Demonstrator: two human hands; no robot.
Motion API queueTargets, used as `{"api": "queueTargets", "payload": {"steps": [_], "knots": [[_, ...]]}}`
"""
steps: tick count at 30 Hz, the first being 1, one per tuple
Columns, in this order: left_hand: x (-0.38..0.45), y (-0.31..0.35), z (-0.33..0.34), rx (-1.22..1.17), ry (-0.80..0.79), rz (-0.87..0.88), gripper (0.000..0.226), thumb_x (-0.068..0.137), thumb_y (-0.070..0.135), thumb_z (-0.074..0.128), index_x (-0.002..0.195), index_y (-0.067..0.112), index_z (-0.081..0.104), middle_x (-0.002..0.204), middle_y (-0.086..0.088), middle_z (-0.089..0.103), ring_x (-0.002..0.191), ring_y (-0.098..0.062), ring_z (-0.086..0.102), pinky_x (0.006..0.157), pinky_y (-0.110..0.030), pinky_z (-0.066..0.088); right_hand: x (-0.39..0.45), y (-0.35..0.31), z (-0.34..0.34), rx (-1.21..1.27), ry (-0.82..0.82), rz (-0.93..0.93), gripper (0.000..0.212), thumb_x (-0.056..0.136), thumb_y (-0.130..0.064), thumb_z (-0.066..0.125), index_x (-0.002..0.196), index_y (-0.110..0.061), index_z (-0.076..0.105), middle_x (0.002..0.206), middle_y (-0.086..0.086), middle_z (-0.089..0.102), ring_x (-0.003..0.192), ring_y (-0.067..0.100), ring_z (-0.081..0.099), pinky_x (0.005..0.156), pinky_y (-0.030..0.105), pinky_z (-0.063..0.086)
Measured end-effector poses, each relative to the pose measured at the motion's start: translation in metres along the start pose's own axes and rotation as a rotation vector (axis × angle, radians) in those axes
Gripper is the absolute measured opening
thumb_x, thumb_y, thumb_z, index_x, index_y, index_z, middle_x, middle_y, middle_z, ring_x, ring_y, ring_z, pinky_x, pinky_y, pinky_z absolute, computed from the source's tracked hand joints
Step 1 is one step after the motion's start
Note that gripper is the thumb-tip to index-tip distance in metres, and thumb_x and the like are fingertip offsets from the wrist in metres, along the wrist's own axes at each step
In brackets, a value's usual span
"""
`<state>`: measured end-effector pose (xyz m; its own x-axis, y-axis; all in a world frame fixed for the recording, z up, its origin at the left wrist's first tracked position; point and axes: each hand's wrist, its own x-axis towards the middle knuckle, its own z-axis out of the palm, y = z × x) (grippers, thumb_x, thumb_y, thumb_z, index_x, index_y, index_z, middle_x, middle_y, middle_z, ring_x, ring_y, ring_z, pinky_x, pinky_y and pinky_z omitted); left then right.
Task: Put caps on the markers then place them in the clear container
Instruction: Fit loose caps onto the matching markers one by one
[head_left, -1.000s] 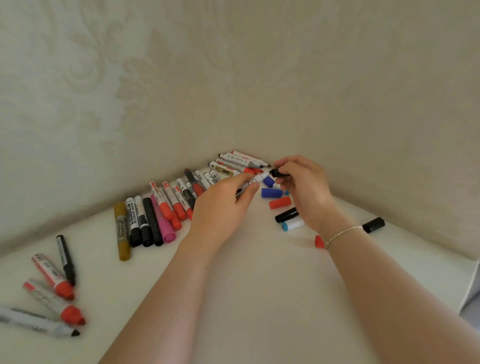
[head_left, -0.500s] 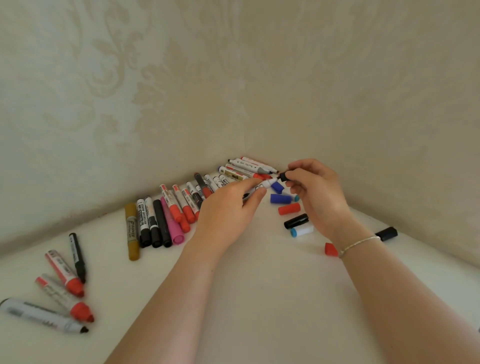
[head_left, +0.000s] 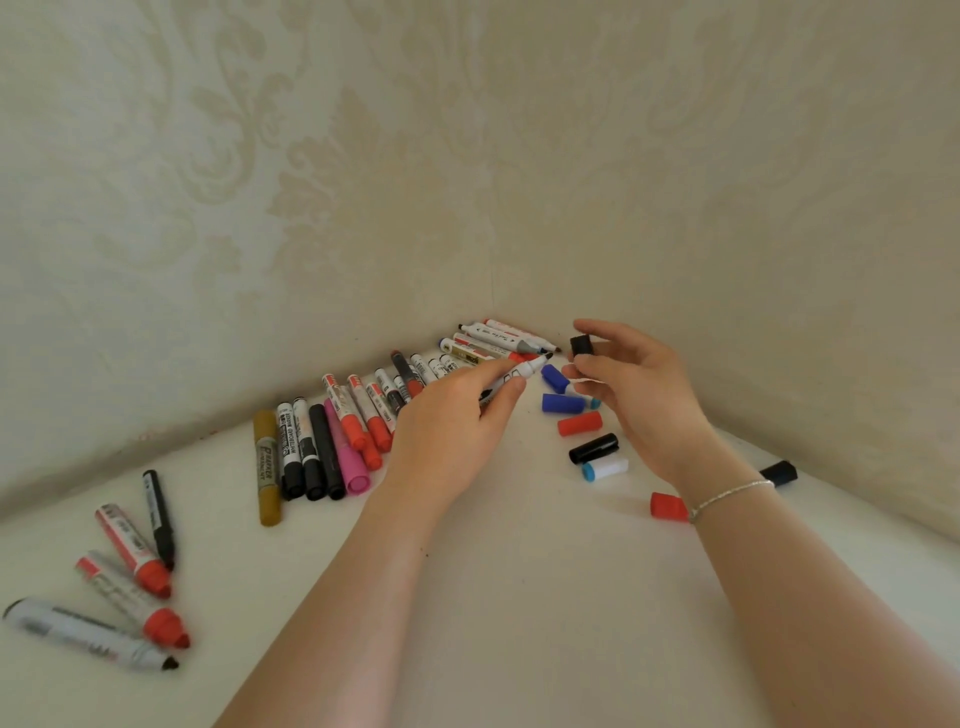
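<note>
Left hand (head_left: 457, 415) pinches a light, stiff marker (head_left: 511, 376) mid-barrel; right hand (head_left: 631, 382) pinches its small, likely slippery black cap (head_left: 581, 345), just apart.

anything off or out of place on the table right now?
No spills or damage. Loose caps lie scattered beside the right hand, apart from their markers. One uncapped marker lies at the near left edge, tip exposed. The clear container the task names is not in view.
</note>
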<state>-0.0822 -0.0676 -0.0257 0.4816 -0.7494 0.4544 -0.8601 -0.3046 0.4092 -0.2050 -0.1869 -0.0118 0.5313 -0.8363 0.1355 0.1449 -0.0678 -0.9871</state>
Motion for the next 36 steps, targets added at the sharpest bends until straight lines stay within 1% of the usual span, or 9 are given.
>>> {"api": "queueTargets", "payload": {"steps": [4,7,14,16,19,23,28,31,36], "knots": [[0.0002,-0.0002,-0.0002,-0.022,0.002,-0.004,0.037,0.098,0.048,0.04,0.128,0.034,0.057,0.119,0.011,0.065,0.106,-0.01,0.06,0.079,-0.029,0.049,0.0001,0.0,-0.0004,-0.085,-0.004,-0.017,0.025,0.082,-0.002,0.067,0.101,-0.018,0.065,0.09,0.002,0.073,0.081,0.017,0.068,0.076,0.027,0.053],[0.0008,-0.0013,0.0002,-0.003,-0.006,-0.003,0.039,0.098,0.05,0.038,0.129,0.035,0.055,0.119,0.011,0.065,0.105,-0.009,0.06,0.078,-0.028,0.049,-0.0016,-0.0023,0.0002,-0.08,-0.025,-0.036,0.024,0.085,-0.001,0.063,0.089,-0.023,0.07,0.086,-0.001,0.071,0.075,0.012,0.063,0.066,0.019,0.047],[0.0017,-0.0035,0.0015,0.004,-0.02,0.002,0.04,0.097,0.052,0.037,0.13,0.035,0.055,0.116,0.011,0.066,0.101,-0.01,0.06,0.076,-0.03,0.051,-0.0019,-0.0028,-0.0007,-0.075,-0.056,-0.039,0.028,0.088,0.002,0.056,0.095,-0.022,0.07,0.091,0.003,0.067,0.074,0.012,0.058,0.061,0.016,0.045],[0.0013,-0.0033,0.0009,-0.002,-0.018,-0.002,0.041,0.097,0.052,0.038,0.13,0.036,0.055,0.117,0.011,0.065,0.103,-0.01,0.06,0.077,-0.031,0.052,-0.0017,-0.0029,-0.0003,-0.032,-0.072,-0.028,0.032,0.089,0.006,0.052,0.1,-0.019,0.069,0.09,0.002,0.066,0.075,0.013,0.059,0.068,0.019,0.049],[0.0005,-0.0024,0.0002,-0.016,-0.016,-0.004,0.04,0.097,0.051,0.038,0.13,0.035,0.055,0.118,0.012,0.065,0.104,-0.009,0.06,0.078,-0.031,0.052,-0.0022,-0.004,-0.0002,0.216,-0.079,0.031,0.034,0.09,0.011,0.045,0.104,-0.01,0.068,0.089,0.005,0.064,0.072,0.015,0.063,0.075,0.02,0.055],[-0.0014,-0.0004,0.0009,-0.049,-0.056,0.017,0.038,0.097,0.05,0.04,0.128,0.036,0.056,0.111,0.012,0.067,0.097,-0.008,0.061,0.077,-0.032,0.052,-0.0006,-0.0029,-0.004,0.526,-0.002,0.13,0.018,0.09,0.006,0.051,0.101,-0.002,0.062,0.093,0.014,0.065,0.081,0.022,0.072,0.075,0.026,0.058],[-0.0018,0.0014,0.0015,-0.04,-0.07,0.029,0.036,0.098,0.049,0.04,0.128,0.036,0.056,0.109,0.012,0.067,0.094,-0.009,0.06,0.073,-0.03,0.05,-0.0008,0.0,-0.0028,0.495,-0.02,0.164,0.021,0.086,-0.001,0.061,0.107,-0.002,0.056,0.097,0.018,0.07,0.091,0.027,0.071,0.077,0.031,0.057],[-0.0016,0.0013,0.0008,-0.057,-0.059,0.019,0.035,0.098,0.049,0.041,0.127,0.038,0.057,0.107,0.011,0.068,0.094,-0.01,0.061,0.076,-0.034,0.052,-0.0013,-0.0001,-0.0002,0.467,-0.026,0.179,0.017,0.085,-0.001,0.062,0.102,-0.003,0.057,0.093,0.016,0.071,0.09,0.027,0.07,0.079,0.031,0.057],[0.0002,-0.0002,0.0024,-0.045,-0.04,0.021,0.033,0.098,0.05,0.04,0.124,0.04,0.057,0.098,0.01,0.068,0.082,-0.01,0.061,0.069,-0.037,0.053,-0.0029,-0.0009,0.0008,0.422,-0.062,0.184,0.013,0.083,0.0,0.064,0.094,-0.004,0.058,0.09,0.013,0.072,0.092,0.028,0.071,0.086,0.035,0.055]]}}
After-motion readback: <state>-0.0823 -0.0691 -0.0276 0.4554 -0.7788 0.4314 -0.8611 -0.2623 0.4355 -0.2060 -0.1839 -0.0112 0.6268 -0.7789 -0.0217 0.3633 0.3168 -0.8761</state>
